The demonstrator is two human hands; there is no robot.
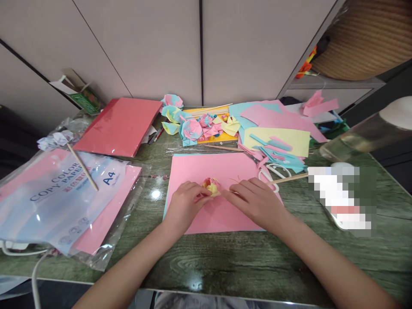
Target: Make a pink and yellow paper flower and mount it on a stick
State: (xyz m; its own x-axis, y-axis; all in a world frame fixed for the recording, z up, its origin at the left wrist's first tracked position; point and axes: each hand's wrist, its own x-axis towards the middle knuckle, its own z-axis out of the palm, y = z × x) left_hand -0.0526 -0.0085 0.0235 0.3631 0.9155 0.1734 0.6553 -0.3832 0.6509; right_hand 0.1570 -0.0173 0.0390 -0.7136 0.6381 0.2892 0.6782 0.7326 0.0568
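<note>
Left hand, right hand, gripping paper flower (compact, axis unclear)

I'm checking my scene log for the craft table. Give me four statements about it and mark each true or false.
1. The left hand and right hand both touch the paper flower. True.
2. The paper flower lies on a plate. False: it lies on the pink sheet.
3. The scissors lie at the pink sheet's right edge. True.
4. The copy paper pack has nothing on it. False: a wooden stick lies on it.
</note>
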